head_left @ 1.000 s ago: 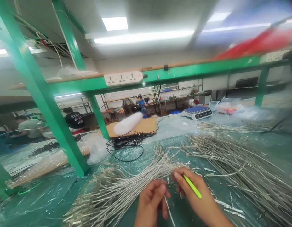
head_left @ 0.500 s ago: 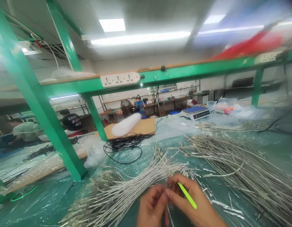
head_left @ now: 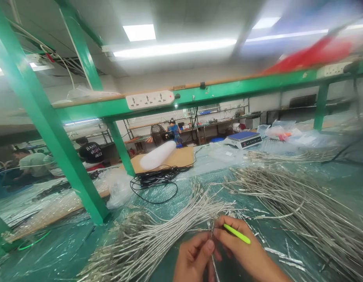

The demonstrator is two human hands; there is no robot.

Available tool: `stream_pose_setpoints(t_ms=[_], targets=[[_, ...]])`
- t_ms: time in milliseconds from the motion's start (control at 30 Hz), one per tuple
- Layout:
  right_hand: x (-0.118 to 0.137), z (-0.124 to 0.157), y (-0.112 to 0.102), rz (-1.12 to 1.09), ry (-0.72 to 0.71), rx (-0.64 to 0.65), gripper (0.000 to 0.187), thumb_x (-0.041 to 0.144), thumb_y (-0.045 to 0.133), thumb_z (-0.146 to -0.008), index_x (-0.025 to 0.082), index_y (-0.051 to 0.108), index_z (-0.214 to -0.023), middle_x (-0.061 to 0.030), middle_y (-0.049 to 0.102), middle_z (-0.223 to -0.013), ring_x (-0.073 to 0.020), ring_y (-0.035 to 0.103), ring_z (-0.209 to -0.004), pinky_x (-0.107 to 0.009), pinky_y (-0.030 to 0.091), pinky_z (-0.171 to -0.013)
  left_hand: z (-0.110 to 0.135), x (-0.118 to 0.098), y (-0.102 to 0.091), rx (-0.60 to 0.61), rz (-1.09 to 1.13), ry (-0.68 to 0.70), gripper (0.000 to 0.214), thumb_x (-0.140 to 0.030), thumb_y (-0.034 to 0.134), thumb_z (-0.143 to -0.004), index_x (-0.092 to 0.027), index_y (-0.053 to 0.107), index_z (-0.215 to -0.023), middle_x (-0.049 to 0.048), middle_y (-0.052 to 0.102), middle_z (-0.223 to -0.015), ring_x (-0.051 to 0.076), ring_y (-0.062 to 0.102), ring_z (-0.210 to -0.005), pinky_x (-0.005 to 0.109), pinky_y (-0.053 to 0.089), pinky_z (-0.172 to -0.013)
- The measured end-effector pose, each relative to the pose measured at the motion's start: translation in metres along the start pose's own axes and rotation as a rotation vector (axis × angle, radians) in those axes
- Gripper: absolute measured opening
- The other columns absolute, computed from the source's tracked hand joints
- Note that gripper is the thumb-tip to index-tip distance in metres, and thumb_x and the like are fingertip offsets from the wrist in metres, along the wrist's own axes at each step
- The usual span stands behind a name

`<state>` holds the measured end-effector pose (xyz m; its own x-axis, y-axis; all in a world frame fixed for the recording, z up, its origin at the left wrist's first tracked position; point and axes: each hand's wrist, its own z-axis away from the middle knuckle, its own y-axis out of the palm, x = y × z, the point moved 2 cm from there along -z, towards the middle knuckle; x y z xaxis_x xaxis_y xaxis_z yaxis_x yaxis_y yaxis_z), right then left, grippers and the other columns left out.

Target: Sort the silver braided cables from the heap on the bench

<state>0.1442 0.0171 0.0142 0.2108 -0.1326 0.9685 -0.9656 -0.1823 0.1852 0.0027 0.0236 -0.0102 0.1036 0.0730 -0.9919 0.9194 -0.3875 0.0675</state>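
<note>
My left hand and my right hand meet at the bottom middle, fingers pinched together on a thin silver cable that runs down between them. A yellow-green pen-like tool also lies across my right hand, held against the fingers. Just beyond my fingertips a bundle of silver braided cables fans out to the left over the green plastic-covered bench. A larger heap of the same cables spreads to the right.
A green steel post and shelf frame with a white power strip stand over the bench. Black coiled cable, a white foam roll and a blue scale lie further back. People sit at benches to the left.
My hands came together on the cable, then my right hand shifted slightly right and the green tool tilted flatter. The view has moved only a little.
</note>
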Motion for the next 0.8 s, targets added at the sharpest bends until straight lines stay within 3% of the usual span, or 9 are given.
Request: stream_pose_setpoints(t_ms=[133, 233, 500, 633, 800], targets=[[-0.008, -0.004, -0.003, -0.106, 0.129, -0.094, 0.02, 0.027, 0.06, -0.073, 0.018, 0.052, -0.057, 0.0064, 0.05, -0.043, -0.0081, 0.038, -0.039, -0.019, 0.028, -0.04, 0.0, 0.002, 0.0, 0.088, 0.047, -0.04, 0.039, -0.051, 0.065, -0.08, -0.013, 0.071, -0.074, 0.0021, 0.063, -0.058, 0.004, 0.044, -0.031, 0.017, 0.026, -0.033], [-0.01, -0.007, -0.007, -0.15, 0.127, -0.181, 0.02, 0.027, 0.057, -0.073, 0.019, 0.05, -0.056, 0.0081, 0.044, -0.046, -0.0071, 0.036, -0.039, -0.019, 0.028, -0.039, 0.001, 0.002, 0.001, 0.086, 0.135, -0.075, 0.034, -0.048, 0.069, -0.078, -0.014, 0.073, -0.084, 0.0026, 0.066, -0.06, 0.004, 0.043, -0.032, 0.016, 0.023, -0.033], [-0.018, -0.021, -0.028, -0.227, 0.125, -0.317, 0.026, 0.03, 0.06, -0.077, 0.018, 0.048, -0.057, 0.0067, 0.044, -0.051, -0.0068, 0.038, -0.043, -0.018, 0.029, -0.04, 0.008, -0.011, 0.004, 0.078, 0.331, -0.131, 0.027, -0.042, 0.073, -0.077, -0.016, 0.074, -0.082, 0.002, 0.064, -0.057, 0.003, 0.039, -0.034, 0.015, 0.022, -0.036], [-0.006, -0.013, -0.024, -0.264, 0.084, -0.166, 0.028, 0.042, 0.064, -0.079, 0.016, 0.06, -0.072, 0.003, 0.052, -0.06, -0.0096, 0.046, -0.05, -0.02, 0.034, -0.044, 0.007, -0.014, 0.004, 0.064, 0.383, -0.111, 0.024, -0.04, 0.072, -0.077, -0.017, 0.074, -0.081, 0.001, 0.064, -0.057, 0.002, 0.036, -0.03, 0.016, 0.022, -0.036], [0.009, 0.006, -0.004, -0.162, 0.004, 0.162, 0.036, 0.043, 0.076, -0.072, 0.014, 0.066, -0.088, 0.0023, 0.057, -0.06, -0.0121, 0.054, -0.054, -0.022, 0.037, -0.051, 0.006, -0.01, 0.004, 0.103, 0.242, -0.126, 0.034, -0.047, 0.07, -0.077, -0.014, 0.073, -0.07, -0.0024, 0.054, -0.043, 0.004, 0.037, -0.03, 0.018, 0.021, -0.036]])
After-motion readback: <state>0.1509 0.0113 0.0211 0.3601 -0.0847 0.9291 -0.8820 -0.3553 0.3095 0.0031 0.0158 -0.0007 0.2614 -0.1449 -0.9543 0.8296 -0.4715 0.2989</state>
